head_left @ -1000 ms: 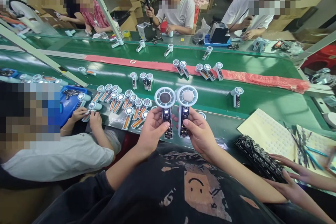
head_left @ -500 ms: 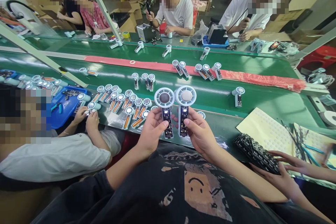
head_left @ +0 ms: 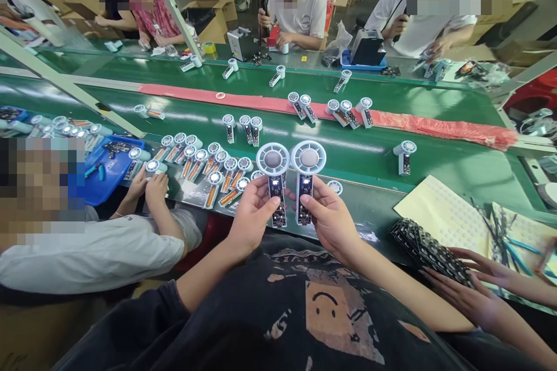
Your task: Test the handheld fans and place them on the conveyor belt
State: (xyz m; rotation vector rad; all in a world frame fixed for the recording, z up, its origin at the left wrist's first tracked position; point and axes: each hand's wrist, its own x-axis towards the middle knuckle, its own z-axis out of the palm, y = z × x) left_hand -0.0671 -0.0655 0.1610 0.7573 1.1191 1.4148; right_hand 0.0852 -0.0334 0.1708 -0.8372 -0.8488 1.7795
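Observation:
My left hand point(head_left: 253, 208) is closed round the handle of a pale blue handheld fan point(head_left: 272, 159), its thumb pressing on the bare circuit board. A second handheld fan point(head_left: 307, 157) is gripped by my right hand point(head_left: 329, 211), the thumb likewise on its board. Both fans stand upright side by side in front of my chest, heads close together, round grilles facing me. A small white light glows on each board. The lower handles are partly covered by my fingers.
Several open-handled fans point(head_left: 213, 188) lie on the metal ledge at left, near a co-worker's hands point(head_left: 155, 185) and a blue tray point(head_left: 104, 179). More fans rest on the green conveyor belt point(head_left: 183, 127). At right, another person's hands point(head_left: 470, 278) hold stacked circuit boards point(head_left: 430, 249).
The left fan's hub looks lighter now than before. My hands keep almost the same place, while the view has shifted slightly. The stacked boards at right moved a little with the other person's hands.

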